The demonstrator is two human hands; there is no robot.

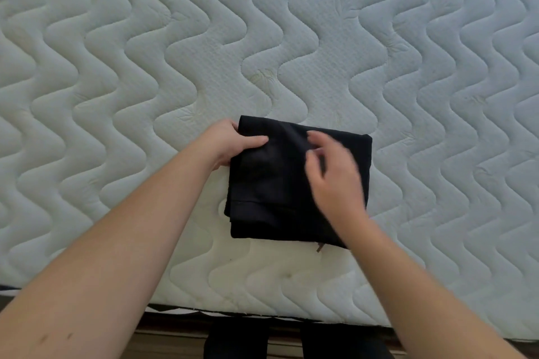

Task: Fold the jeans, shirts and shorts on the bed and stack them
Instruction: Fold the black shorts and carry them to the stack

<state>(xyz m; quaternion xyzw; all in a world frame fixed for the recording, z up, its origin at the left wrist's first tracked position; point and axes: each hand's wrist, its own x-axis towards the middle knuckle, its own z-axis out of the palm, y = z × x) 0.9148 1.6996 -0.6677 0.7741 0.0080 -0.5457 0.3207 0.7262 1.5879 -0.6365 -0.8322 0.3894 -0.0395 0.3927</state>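
- A folded black garment (pixel 280 181) lies near the front edge of a quilted white mattress (pixel 291 38).
- The left hand (pixel 226 144) pinches its upper-left corner, apparently steadying the bundle.
- The right hand (pixel 332 175), blurred, hovers above with loosely curled fingers, holding nothing.

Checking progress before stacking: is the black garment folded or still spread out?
Folded. The black garment lies as a compact rectangle with layered edges at its near left corner; the left hand grips its left edge.

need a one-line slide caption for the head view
Left hand grips the edge of a folded black garment on the quilted mattress while the blurred right hand hovers over it.
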